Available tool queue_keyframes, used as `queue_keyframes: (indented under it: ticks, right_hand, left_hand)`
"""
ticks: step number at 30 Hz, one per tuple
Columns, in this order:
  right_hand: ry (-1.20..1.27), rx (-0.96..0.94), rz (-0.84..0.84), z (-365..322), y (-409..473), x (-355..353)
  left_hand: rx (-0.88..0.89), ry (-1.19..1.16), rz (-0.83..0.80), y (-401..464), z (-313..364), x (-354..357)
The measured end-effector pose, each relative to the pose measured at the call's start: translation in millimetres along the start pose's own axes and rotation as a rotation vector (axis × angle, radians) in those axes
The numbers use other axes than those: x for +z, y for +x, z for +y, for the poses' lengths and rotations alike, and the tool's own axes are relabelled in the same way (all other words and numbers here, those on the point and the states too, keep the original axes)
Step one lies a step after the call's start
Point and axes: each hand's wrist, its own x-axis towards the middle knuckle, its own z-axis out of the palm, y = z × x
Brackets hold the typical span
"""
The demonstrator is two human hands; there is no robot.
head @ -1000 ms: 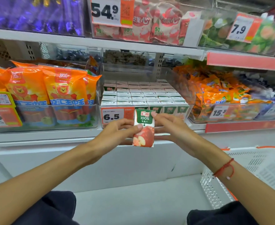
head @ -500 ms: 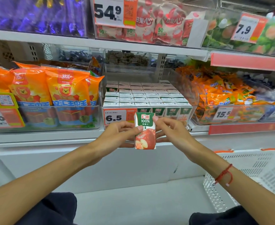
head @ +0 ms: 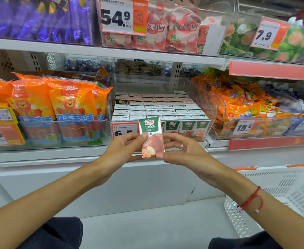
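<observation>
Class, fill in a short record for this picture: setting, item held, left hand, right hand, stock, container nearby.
setting: shop shelves
item held: juice carton, green top, apple picture
left hand: pinches carton's left edge
right hand: pinches its lower right corner
stock: matching cartons in clear bin behind
nearby: white basket, lower right

Left arm: bare, stretched forward from the lower left.
Left hand (head: 124, 150): thumb pressed on the front of the juice carton (head: 152, 139), fingers curled behind it in a pinch.
Right arm: bare, stretched forward from the lower right.
Right hand (head: 183, 151): thumb at the juice carton's lower corner, fingers loosely curled behind it.
</observation>
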Motion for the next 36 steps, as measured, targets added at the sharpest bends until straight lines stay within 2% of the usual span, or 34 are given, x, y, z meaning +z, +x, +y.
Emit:
queue_keyframes:
  ticks: [5,10,12,15,18,23,29,36]
  right_hand:
    - [-0.224,-0.157,0.211,2.0,-1.8,10.9]
    - [-0.493,-0.264,0.269,8.7,-4.7,21.8]
    - [-0.426,-0.233,0.217,8.0,-2.5,19.9]
    - [-0.153,-0.133,0.116,4.7,0.6,10.7]
    - [-0.013,-0.094,0.099,3.3,2.4,3.9]
    - [0.087,-0.034,0.103,-0.8,6.2,0.0]
    - [0.138,-0.001,0.127,0.0,9.3,-2.0]
    - [0.081,0.058,0.000,-2.4,6.7,-7.9]
  left_hand:
    - [0.150,0.097,0.123,1.6,-1.5,1.3]
    - [0.093,0.170,0.140,2.0,-5.0,7.1]
    - [0.027,0.120,0.140,2.5,-5.7,4.2]
    - [-0.053,0.046,0.081,0.9,-3.1,0.1]
    - [-0.086,-0.011,0.030,0.1,0.1,0.2]
    - [-0.065,-0.013,0.000,-0.3,4.9,0.1]
    - [0.042,0.142,-0.132,-1.5,5.2,3.4]
    - [0.064,0.120,-0.193,0.8,1.4,1.4]
